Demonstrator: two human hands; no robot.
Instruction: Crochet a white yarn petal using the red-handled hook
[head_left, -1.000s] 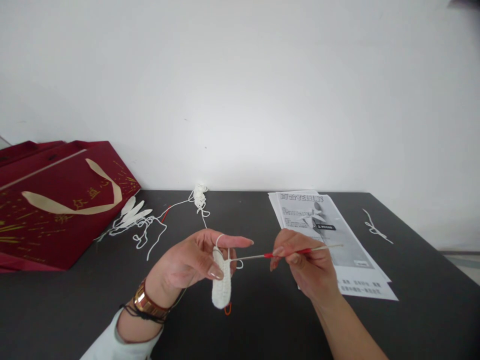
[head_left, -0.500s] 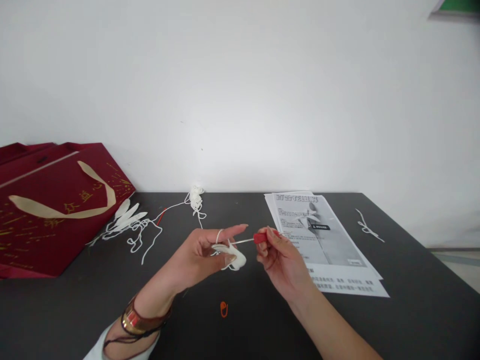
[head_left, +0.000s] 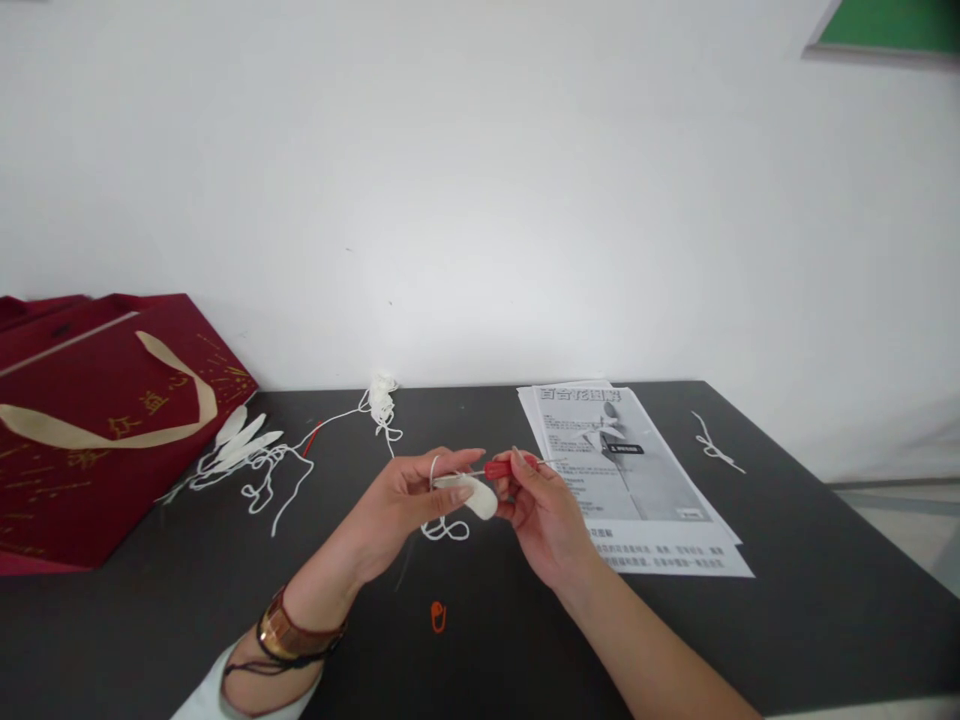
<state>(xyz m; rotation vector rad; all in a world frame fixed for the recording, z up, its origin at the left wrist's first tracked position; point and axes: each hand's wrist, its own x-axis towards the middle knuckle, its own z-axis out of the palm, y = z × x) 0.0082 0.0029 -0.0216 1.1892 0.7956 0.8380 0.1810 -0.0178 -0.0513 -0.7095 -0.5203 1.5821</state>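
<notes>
My left hand [head_left: 416, 495] pinches a white crocheted piece [head_left: 481, 499], and a strand of white yarn loops round its index finger. Loose yarn [head_left: 445, 530] hangs in curls beneath that piece. Closed round the red handle of a crochet hook [head_left: 498, 469] is my right hand [head_left: 541, 505]. The metal shaft points left to the top of the white piece; its tip is hidden by the left fingers. On the dark table below the hands lies an orange stitch marker [head_left: 439, 617].
A dark red gift bag [head_left: 112, 450] with a cream ribbon handle lies at the left. Beside it are white crocheted petals [head_left: 244, 440] with yarn tails. A bundle of white yarn [head_left: 382, 398] sits by the wall. Printed sheets [head_left: 637, 480] and a knotted yarn piece [head_left: 712, 447] lie right.
The right hand with the crochet hook has come closer to the left hand. The white piece is turned a little, and more loose yarn shows below it. The whole view has shifted slightly.
</notes>
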